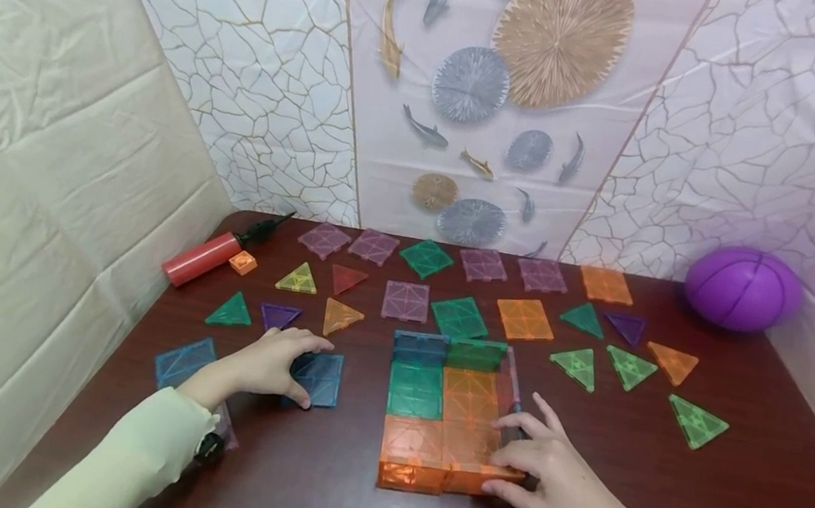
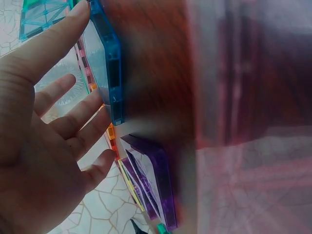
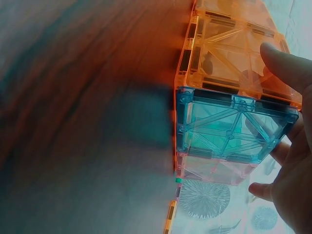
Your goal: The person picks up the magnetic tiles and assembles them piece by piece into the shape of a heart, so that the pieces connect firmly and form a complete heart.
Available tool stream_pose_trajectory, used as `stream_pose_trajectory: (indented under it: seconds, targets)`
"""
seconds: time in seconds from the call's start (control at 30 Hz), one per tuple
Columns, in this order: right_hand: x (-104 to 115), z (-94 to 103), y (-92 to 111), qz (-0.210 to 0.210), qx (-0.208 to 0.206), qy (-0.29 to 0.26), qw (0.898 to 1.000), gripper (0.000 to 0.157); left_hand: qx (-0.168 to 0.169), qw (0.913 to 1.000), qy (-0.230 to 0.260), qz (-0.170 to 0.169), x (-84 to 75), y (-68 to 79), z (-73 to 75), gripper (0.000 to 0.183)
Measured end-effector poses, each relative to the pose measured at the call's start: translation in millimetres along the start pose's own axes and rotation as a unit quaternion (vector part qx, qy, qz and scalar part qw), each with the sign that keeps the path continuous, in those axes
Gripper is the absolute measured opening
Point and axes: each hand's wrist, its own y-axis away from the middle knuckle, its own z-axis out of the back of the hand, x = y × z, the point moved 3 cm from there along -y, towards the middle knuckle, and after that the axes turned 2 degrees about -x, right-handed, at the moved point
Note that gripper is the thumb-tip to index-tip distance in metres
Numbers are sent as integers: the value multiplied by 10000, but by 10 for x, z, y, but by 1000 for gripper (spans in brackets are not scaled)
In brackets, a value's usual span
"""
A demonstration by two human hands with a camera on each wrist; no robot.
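In the head view, a low box of magnetic tiles [image 1: 470, 395] stands at the middle of the table, with a green and orange floor. Blue and green squares form its back wall. My right hand [image 1: 541, 470] pinches the right orange square tile [image 3: 224, 53] of the front wall, thumb outside and index finger inside. Beside that corner a blue square tile [image 3: 239, 129] stands upright in the right wall. My left hand [image 1: 270, 364] spreads over another blue square tile [image 1: 321, 378] left of the box, thumb at its near edge [image 2: 114, 73] and fingers over its face.
Purple, green and orange squares [image 1: 405, 301] lie behind the box. Triangle tiles are scattered left and right [image 1: 630, 368]. A blue square [image 1: 185, 361] and a partly hidden pink tile lie by the left forearm. A red hand pump [image 1: 201, 258] and purple ball [image 1: 743, 289] sit at the back corners.
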Motion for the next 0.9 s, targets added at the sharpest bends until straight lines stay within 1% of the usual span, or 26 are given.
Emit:
stream_pose_trajectory:
  seconds: [0.1, 0.17, 0.27, 0.37, 0.47, 0.6, 0.7, 0.83, 0.9]
  targets:
    - [6, -5, 12, 3, 5, -33, 10000, 14, -171, 9998, -46, 109, -24, 5, -11, 80]
    - [7, -12, 13, 0, 21, -52, 10000, 14, -312, 9994, 13, 174, -49, 2, -10, 81]
    - [9, -18, 9, 10, 24, -41, 10000, 17, -459, 9987, 145, 168, -92, -18, -4, 81]
    - [7, -17, 7, 11, 21, -4, 10000, 20, -620, 9977, 248, 141, -130, -49, 16, 73]
    - [4, -12, 8, 2, 25, -4, 10000, 19, -906, 9954, 319, 43, -160, -78, 47, 57]
    - [6, -2, 6, 4, 16, -22, 10000, 14, -1353, 9883, 695, 104, -193, -105, 63, 38]
    - [7, 0, 3, 29, 1, -7, 10000, 11, -1565, 9801, 1162, 364, -219, -121, 41, 30]
    - [4, -2, 7, 47, 5, 21, 10000, 8, -1653, 9696, 1630, 776, -267, -148, -21, 25]
    - [4, 0, 10, 25, 18, 34, 10000, 8, -1635, 9665, 1780, 859, -304, -167, -57, 24]
